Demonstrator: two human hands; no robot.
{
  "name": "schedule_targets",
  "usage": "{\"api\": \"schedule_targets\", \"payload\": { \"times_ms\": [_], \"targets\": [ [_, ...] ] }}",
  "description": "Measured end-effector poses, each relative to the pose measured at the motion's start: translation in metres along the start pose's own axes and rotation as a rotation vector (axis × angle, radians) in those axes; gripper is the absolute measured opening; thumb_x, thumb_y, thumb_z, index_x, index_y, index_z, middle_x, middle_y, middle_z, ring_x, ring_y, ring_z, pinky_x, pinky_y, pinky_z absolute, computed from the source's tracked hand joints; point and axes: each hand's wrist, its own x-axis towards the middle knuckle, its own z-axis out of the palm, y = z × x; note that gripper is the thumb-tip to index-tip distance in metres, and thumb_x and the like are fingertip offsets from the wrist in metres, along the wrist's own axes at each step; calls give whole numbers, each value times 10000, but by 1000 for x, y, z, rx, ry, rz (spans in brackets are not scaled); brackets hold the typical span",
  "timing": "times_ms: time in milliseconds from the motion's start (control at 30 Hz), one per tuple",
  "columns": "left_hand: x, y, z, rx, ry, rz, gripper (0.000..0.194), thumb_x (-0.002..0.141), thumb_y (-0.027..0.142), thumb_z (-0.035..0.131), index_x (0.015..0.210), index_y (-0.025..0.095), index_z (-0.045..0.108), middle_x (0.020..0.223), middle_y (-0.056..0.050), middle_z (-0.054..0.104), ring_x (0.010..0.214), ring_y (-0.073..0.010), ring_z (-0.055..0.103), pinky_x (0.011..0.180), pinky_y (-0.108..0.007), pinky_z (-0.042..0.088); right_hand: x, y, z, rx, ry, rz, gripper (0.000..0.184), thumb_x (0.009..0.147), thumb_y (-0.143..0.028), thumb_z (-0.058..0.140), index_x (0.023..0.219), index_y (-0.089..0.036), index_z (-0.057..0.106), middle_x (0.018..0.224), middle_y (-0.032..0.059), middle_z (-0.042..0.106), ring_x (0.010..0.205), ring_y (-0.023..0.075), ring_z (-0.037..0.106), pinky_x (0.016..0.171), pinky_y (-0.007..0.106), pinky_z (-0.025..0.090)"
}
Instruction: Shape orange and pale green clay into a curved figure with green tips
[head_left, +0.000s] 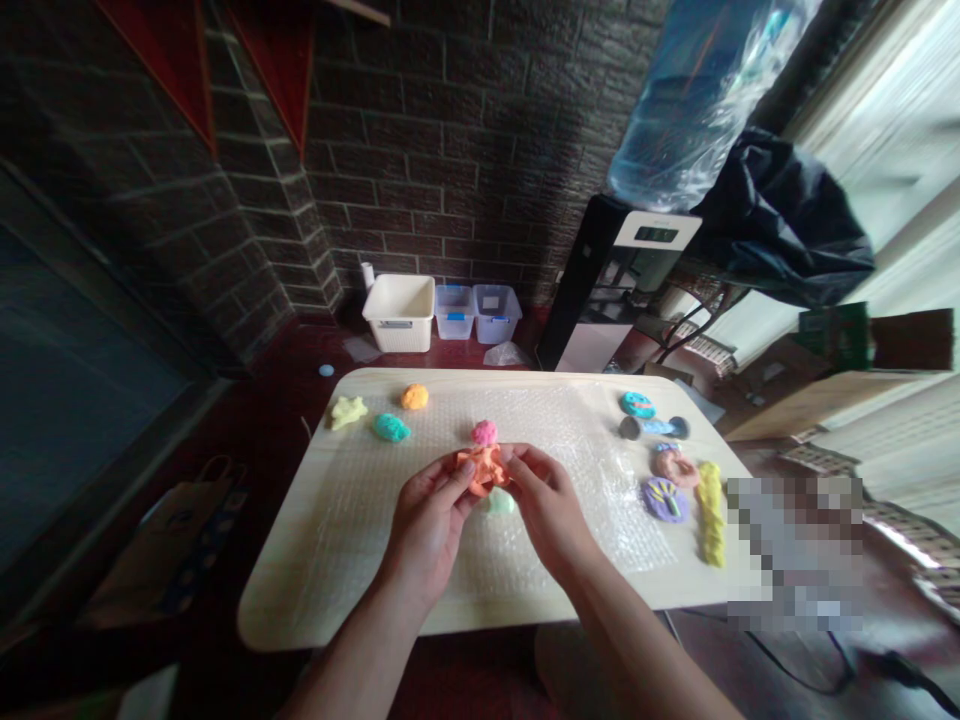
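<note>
Both of my hands hold a lump of orange modelling clay (pixel 487 468) above the middle of the table, its shape uneven with raised edges. My left hand (pixel 429 510) pinches its left side between thumb and fingers. On the opposite side, my right hand (pixel 549 505) grips it with thumb and fingertips. Just beyond the hands lies a pink clay ball (pixel 484 432). A pale green clay piece (pixel 499 502) shows below the orange clay, between my hands, partly covered.
Bubble wrap (pixel 360 545) covers much of the pale table (pixel 274 600). At the left are yellow (pixel 348 412), teal (pixel 391 428) and orange (pixel 414 397) clay pieces. A purple disc (pixel 666 500), yellow strip (pixel 710 513) and hourglass-like object (pixel 654 428) lie right. Bins (pixel 399 315) stand behind.
</note>
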Motion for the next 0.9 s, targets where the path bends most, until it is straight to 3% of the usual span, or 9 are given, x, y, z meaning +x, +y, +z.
{"api": "schedule_targets", "payload": {
  "times_ms": [100, 233, 400, 533, 700, 833, 900],
  "targets": [
    [-1, 3, 2, 62, 58, 84, 273, 776, 275, 903, 987, 133, 804, 1054, -99, 795, 964, -175, 729, 878, -260, 577, -6, -1, -3, -264, 56, -226, 339, 861, -379, 841, 1159, -250, 744, 1215, 98, 731, 1093, 264, 719, 937, 419, 618],
    [-5, 3, 6, 91, 27, 81, 297, 781, 310, 900, 1011, 143, 813, 1059, -107, 800, 958, -189, 737, 863, -274, 579, -12, -3, -5, -464, -52, -342, 317, 909, -349, 805, 1214, -266, 777, 1171, 101, 730, 1045, 259, 727, 899, 403, 645],
    [-9, 2, 2, 127, -36, 46, 338, 806, 349, 888, 1075, 157, 820, 1108, -124, 800, 1000, -208, 740, 914, -303, 569, -12, -6, -4, -425, -119, -328, 287, 927, -301, 769, 1208, -247, 780, 1106, 94, 736, 1020, 246, 728, 869, 366, 638],
    [-8, 5, -2, 189, -105, 32, 337, 850, 375, 853, 1114, 168, 815, 1118, -124, 801, 1013, -223, 739, 971, -348, 549, -13, -9, -1, -434, -89, -313, 232, 879, -270, 779, 1104, -220, 806, 992, 82, 745, 896, 217, 718, 745, 310, 606],
    [-6, 10, -4, 248, -174, -7, 315, 804, 344, 889, 1055, 163, 832, 1089, -126, 810, 1016, -230, 740, 1003, -362, 535, -12, -8, -3, -292, -41, -144, 140, 842, -285, 759, 919, -172, 791, 756, 50, 742, 660, 175, 660, 621, 296, 526],
    [-7, 10, -5, 320, -125, 29, 293, 767, 304, 913, 1017, 178, 824, 1069, -118, 815, 976, -223, 752, 917, -328, 572, -9, -9, -5, -196, -104, -46, 177, 870, -303, 713, 769, -161, 741, 599, 17, 673, 553, 144, 578, 577, 290, 469],
    [-6, 8, -5, 357, -88, 67, 330, 771, 297, 908, 1063, 177, 812, 1089, -118, 810, 984, -220, 752, 896, -308, 577, -8, -8, -6, -177, -108, -35, 192, 883, -329, 723, 786, -163, 728, 604, 13, 665, 559, 143, 582, 576, 286, 475]
  ]
}}
